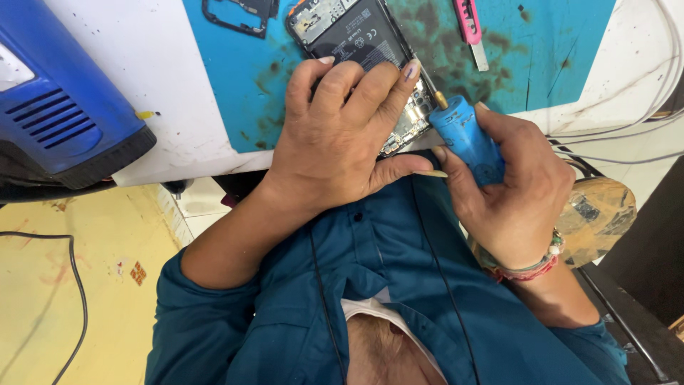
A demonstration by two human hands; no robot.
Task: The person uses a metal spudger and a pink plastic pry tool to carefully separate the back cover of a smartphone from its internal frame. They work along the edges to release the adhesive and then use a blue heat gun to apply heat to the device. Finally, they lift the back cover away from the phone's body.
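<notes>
An opened black phone (349,32) with its back cover off lies on a stained blue work mat (235,85). My left hand (342,135) presses flat on the phone's near end, fingers spread over it, hiding most of its lower half. My right hand (509,192) grips a blue-handled screwdriver (463,135), whose thin tip points into the exposed circuit board (410,121) at the phone's near right corner, beside my left fingertips.
A blue and black hot-air tool (57,107) sits at the left on the white bench (142,64). A black phone frame piece (239,18) and a pink utility knife (470,28) lie at the mat's far side. White cables (641,114) run at right.
</notes>
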